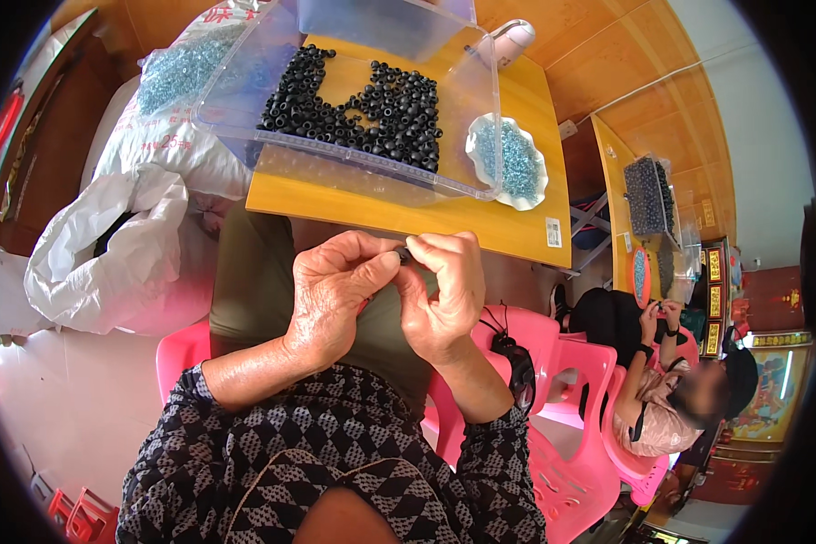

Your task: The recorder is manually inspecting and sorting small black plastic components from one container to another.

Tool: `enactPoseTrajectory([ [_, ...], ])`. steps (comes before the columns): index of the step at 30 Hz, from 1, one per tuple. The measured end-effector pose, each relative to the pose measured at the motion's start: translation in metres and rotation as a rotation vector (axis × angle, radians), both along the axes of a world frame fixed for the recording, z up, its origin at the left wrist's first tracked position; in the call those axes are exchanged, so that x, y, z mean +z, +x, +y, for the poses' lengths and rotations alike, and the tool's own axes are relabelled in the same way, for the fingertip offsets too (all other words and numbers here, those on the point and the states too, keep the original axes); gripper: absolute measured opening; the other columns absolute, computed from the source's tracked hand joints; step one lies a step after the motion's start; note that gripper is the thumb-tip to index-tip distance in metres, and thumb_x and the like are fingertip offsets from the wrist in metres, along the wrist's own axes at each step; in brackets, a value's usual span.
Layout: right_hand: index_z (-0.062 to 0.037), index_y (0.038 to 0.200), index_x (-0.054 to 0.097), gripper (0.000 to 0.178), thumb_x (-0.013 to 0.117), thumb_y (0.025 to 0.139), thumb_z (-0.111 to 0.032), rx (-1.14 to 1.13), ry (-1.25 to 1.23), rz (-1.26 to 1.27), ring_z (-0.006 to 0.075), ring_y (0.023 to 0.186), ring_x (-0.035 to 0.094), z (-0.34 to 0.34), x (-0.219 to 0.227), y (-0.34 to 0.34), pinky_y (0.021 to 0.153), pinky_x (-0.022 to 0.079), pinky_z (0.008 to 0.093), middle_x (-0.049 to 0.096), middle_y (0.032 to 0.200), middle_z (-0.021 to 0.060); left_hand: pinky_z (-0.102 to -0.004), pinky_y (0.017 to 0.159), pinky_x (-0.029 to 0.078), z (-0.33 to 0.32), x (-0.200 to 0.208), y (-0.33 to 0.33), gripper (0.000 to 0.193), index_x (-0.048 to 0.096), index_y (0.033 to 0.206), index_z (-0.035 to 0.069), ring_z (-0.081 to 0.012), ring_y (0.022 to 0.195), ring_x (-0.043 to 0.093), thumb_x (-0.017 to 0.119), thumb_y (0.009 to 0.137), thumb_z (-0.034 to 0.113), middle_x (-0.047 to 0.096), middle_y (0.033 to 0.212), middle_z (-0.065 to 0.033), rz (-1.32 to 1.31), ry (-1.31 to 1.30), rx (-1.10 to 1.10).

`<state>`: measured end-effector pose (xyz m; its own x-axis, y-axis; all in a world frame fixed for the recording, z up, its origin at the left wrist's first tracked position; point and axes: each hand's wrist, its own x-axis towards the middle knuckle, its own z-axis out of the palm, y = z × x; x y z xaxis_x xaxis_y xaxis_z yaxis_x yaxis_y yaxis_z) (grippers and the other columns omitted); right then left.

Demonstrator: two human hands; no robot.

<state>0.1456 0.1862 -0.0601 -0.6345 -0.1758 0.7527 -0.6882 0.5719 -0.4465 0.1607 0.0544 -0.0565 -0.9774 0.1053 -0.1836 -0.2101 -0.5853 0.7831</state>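
The person's left hand (335,286) and right hand (444,295) meet on the near side of the clear plastic bin, lower than its front rim. The fingers of each hand are pinched almost together around a small black piece (403,256), mostly covered by the fingertips. Beneath the hands are olive trousers (254,272); pink plastic chairs (562,462) stand nearer than the bin and off to its right. A crumpled, open white bag (63,263) sits to the near left of the bin.

The yellow table (372,210) carries the clear plastic bin (372,156), whose floor holds many loose black beads (335,118) spread around a bare patch. Just right of the bin is a white wavy-edged dish (539,195) filled with pale blue clear beads (508,159). Left of the bin stands a bulging white sack (154,145), with more clear beads (186,72) on top. A pale rounded object (514,38) lies by the bin's far right corner.

Well to the right of the bin, a seated co-worker (657,412) has both hands raised together by a second table (615,181), which bears another bin (646,195) of dark pieces.
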Motion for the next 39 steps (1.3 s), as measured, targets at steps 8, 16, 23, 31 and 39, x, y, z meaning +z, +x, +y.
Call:
enactPoseTrajectory([
  [8, 0.0005, 0.094, 0.058, 0.030, 0.067, 0.065, 0.007, -0.073, -0.022, 0.027, 0.0254, 0.073, 0.053, -0.008, 0.022, 0.002, 0.064, 0.044, 0.0317, 0.058, 0.087, 0.0120, -0.0143, 0.061, 0.037, -0.004, 0.021, -0.001, 0.016, 0.060, 0.099, -0.001, -0.0014, 0.072, 0.047, 0.060, 0.086, 0.008, 0.057, 0.083, 0.0025, 0.103, 0.006, -0.028],
  [16, 0.0061, 0.108, 0.053, 0.037, 0.067, 0.075, 0.001, 0.038, -0.118, 0.000, 0.0198, 0.078, 0.053, 0.011, 0.042, 0.010, 0.064, 0.044, 0.0272, 0.059, 0.092, 0.0137, -0.0259, 0.060, 0.050, -0.022, 0.071, -0.040, 0.015, 0.054, 0.096, -0.003, -0.0149, 0.063, 0.059, 0.057, 0.085, 0.006, 0.062, 0.080, -0.0111, 0.216, -0.205, -0.135],
  [23, 0.0043, 0.099, 0.058, 0.022, 0.064, 0.078, 0.002, 0.044, -0.262, -0.186, 0.0157, 0.068, 0.054, 0.034, 0.043, -0.007, 0.060, 0.043, 0.0234, 0.060, 0.080, 0.0116, -0.0293, 0.042, 0.045, -0.035, 0.084, -0.230, 0.014, 0.059, 0.067, -0.005, -0.0204, 0.053, 0.059, 0.061, 0.073, 0.007, 0.060, 0.065, -0.0139, 0.326, -0.565, -0.149],
  [31, 0.0051, 0.096, 0.059, 0.018, 0.061, 0.078, 0.006, 0.019, -0.158, -0.201, 0.0143, 0.067, 0.052, 0.042, 0.047, -0.034, 0.061, 0.043, 0.0235, 0.061, 0.076, 0.0100, -0.0444, 0.075, 0.050, -0.046, 0.126, -0.421, 0.021, 0.067, 0.089, 0.004, -0.0322, 0.090, 0.062, 0.058, 0.071, 0.009, 0.064, 0.086, -0.0205, 0.044, -1.351, 0.375],
  [39, 0.0055, 0.094, 0.058, 0.017, 0.060, 0.077, 0.008, 0.027, -0.141, -0.234, 0.0145, 0.069, 0.052, 0.046, 0.050, -0.056, 0.063, 0.043, 0.0240, 0.061, 0.076, 0.0109, -0.0329, 0.052, 0.051, -0.028, 0.057, -0.364, 0.022, 0.071, 0.074, 0.014, -0.0204, 0.056, 0.063, 0.057, 0.061, 0.004, 0.066, 0.068, -0.0069, 0.893, -1.615, -0.226],
])
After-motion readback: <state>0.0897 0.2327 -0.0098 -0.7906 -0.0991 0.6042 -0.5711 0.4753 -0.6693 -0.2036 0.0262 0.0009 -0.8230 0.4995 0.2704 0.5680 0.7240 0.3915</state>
